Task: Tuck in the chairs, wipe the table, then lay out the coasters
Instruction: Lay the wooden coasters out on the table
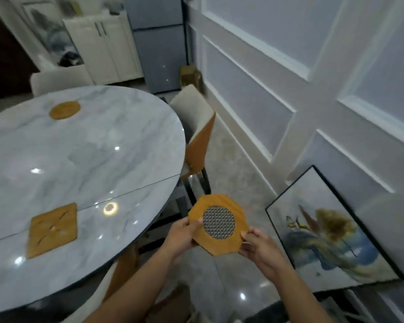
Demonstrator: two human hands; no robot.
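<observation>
Both hands are on it: left hand (181, 236) and right hand (259, 247) each pinch an edge of the octagonal wooden coaster with the round metal-mesh centre (218, 223), held in the air just off the rim of the round grey marble bench (126, 159). A square wooden coaster (53, 229) and a round wooden coaster (65, 110) lie there. Best bet: carry it level, mesh up, and set it flat, well apart from those two.

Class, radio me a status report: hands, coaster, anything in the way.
Left hand, right hand both grip octagonal coaster, held beside the table. Square coaster, round coaster laid. Path to table open.
</observation>
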